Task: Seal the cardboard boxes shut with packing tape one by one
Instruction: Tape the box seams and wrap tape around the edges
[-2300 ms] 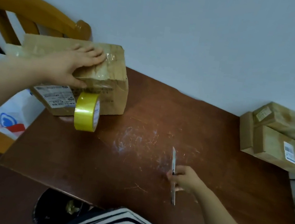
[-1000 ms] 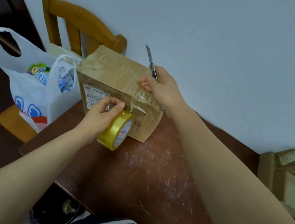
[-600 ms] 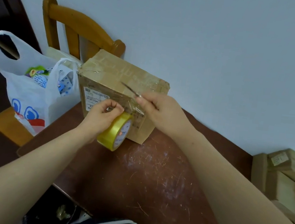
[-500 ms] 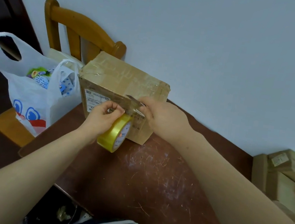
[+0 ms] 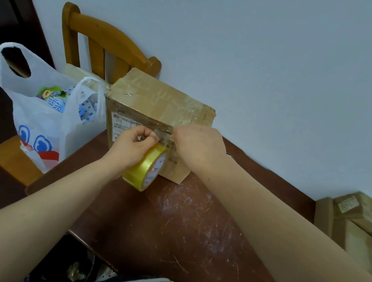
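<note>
The tape strip (image 5: pixel 165 136) was pinched between the thumb and forefinger of the left hand (image 5: pixel 130 148), just above the yellow tape roll (image 5: pixel 146 167), which was hung against that palm; whether any finger was passed through its core could not be told. The fingers of the right hand (image 5: pixel 199 147) were curled under, away from the camera, and a thin blade (image 5: pixel 159 129) appeared to be gripped in them and laid across the stretched strip.

The strip was judged thin, sticky and prone to wrinkling or clinging to itself, so it was best kept taut and held close to the roll. The cardboard box (image 5: pixel 161 105) was stood at the far left corner of the table (image 5: pixel 192 235), its top already crossed with glossy tape. It was judged stiff along its edges but soft at its crushed corners, and best steadied by an edge; its weight and contents could not be told.

Beyond the table's left edge, a white plastic bag (image 5: pixel 42 123) was set on the wooden chair (image 5: pixel 104 37), open-mouthed, with printed packets seen inside. At the right edge, more cardboard boxes (image 5: pixel 357 223) were stacked, closed, their contents hidden.
</note>
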The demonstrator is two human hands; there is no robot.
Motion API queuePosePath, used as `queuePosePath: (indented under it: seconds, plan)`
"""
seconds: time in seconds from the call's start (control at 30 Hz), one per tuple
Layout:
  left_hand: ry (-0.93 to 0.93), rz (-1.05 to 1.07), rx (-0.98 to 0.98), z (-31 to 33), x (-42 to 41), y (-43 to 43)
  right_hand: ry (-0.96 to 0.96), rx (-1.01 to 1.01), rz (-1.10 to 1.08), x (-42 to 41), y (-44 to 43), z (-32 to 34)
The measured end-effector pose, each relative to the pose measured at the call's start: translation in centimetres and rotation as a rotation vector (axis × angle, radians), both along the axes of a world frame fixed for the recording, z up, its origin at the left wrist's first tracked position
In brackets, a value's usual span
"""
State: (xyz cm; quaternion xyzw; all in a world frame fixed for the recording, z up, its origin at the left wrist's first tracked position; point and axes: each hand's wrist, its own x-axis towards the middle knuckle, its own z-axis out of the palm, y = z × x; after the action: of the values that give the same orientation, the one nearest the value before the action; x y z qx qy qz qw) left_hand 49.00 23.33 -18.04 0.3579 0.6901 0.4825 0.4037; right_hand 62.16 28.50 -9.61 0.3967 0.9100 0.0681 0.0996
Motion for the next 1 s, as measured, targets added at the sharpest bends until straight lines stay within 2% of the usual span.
queuePosePath:
  seconds: [0.23,0.33,0.4,0.47,0.57,0.63,0.7,0.83,0.93,0.97,1.0]
  plan:
    - [0.053,-0.054,-0.015,0.2,-0.8,0.0,-0.105,0.016,0.007,0.2,0.8,-0.8]
    - [0.168,-0.11,-0.035,0.1,-1.5,0.2,-0.095,-0.026,-0.012,0.9,1.3,-0.9]
    - [0.247,-0.131,-0.043,0.2,-1.7,0.4,-0.072,-0.154,-0.013,1.8,1.5,-1.5]
    - [0.292,-0.137,-0.055,0.4,-1.8,0.8,-0.049,-0.398,-0.075,3.5,1.3,-3.2]
    - [0.31,-0.143,-0.069,0.6,-1.6,1.2,0.073,-0.785,-0.377,7.1,-0.3,-8.2]
    - [0.304,-0.153,-0.068,0.6,-1.4,1.3,0.234,-0.885,-0.591,9.6,-1.7,-12.1]
    - [0.275,-0.15,-0.062,0.4,-1.3,1.2,0.296,-0.839,-0.708,11.4,-2.9,-15.3]
    - [0.243,-0.137,-0.058,0.3,-1.0,1.2,0.313,-0.808,-0.793,12.8,-4.1,-18.2]
    - [0.235,-0.136,-0.058,0.4,-1.0,1.3,0.134,-0.631,-0.599,11.3,-3.7,-16.0]
    - [0.238,-0.135,-0.058,0.5,-1.0,1.4,0.157,-0.569,-0.488,10.2,-3.5,-14.3]
    - [0.246,-0.136,-0.057,0.5,-1.0,1.4,0.265,-0.539,-0.364,8.8,-3.4,-12.3]
